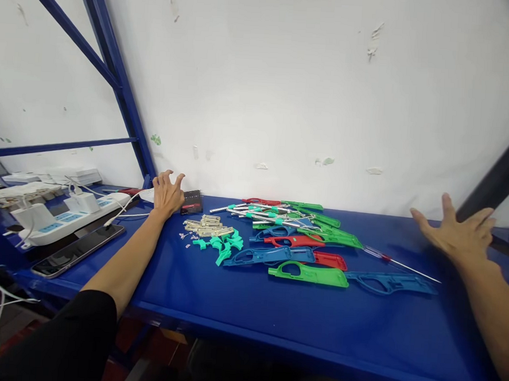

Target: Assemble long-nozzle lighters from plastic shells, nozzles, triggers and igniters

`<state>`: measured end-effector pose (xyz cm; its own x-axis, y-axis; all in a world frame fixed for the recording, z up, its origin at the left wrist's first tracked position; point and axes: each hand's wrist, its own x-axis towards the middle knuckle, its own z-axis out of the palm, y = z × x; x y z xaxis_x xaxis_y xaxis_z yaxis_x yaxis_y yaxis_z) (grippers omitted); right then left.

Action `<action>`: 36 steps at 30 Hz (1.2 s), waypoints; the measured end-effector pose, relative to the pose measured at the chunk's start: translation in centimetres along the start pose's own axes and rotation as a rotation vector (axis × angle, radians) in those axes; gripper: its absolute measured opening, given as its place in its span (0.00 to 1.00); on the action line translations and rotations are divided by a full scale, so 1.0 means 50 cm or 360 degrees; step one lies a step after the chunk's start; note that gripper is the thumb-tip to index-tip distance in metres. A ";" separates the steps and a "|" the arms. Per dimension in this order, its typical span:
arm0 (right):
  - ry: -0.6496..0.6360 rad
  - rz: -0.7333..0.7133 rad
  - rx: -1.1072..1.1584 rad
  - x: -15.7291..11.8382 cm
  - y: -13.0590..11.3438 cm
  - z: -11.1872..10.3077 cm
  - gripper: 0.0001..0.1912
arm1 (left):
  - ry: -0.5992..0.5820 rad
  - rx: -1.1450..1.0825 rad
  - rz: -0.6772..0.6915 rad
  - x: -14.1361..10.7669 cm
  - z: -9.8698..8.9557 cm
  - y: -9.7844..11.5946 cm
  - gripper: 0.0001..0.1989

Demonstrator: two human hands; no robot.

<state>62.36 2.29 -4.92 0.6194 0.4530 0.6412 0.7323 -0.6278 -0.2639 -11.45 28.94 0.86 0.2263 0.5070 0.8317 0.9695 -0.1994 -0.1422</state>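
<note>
My left hand (167,195) is open at the back left of the table, fingers curved and apart, beside a small dark box (191,202). Off to the right, my right hand (461,235) is raised with its fingers spread and nothing in it. Between them lie plastic lighter casing halves: a green casing (312,274) in front, a blue casing (391,283), and a red casing (294,240). Behind these is a heap of metal tubes (274,217) with teal ends. Teal triggers (222,245) and cream-coloured sticks (209,227) are piled at the left. A thin screwdriver (400,264) points right.
A white power strip (71,219) with plugged-in chargers and a phone (78,250) on a cable occupy the left side. Blue rack posts (115,73) rise at the left, and a dark post (503,171) stands at the right. The white wall (286,100) closes off the back.
</note>
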 end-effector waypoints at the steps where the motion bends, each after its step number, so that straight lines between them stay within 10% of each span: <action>1: -0.0013 0.0016 0.0005 0.000 0.002 0.002 0.33 | 0.0002 -0.0002 0.0005 -0.001 0.000 -0.001 0.21; 14: -0.0179 0.0043 -0.0029 0.008 0.012 0.018 0.32 | 0.0002 -0.0008 0.0067 -0.006 -0.001 -0.001 0.22; 36: 0.0092 -0.0220 -0.0239 -0.007 -0.017 -0.010 0.27 | 0.0011 0.0058 -0.0043 -0.005 -0.002 0.001 0.21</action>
<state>61.39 2.36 -4.55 0.4958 0.5070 0.7051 0.7560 -0.6515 -0.0632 -11.47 28.74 0.69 0.1993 0.5060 0.8392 0.9781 -0.1548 -0.1390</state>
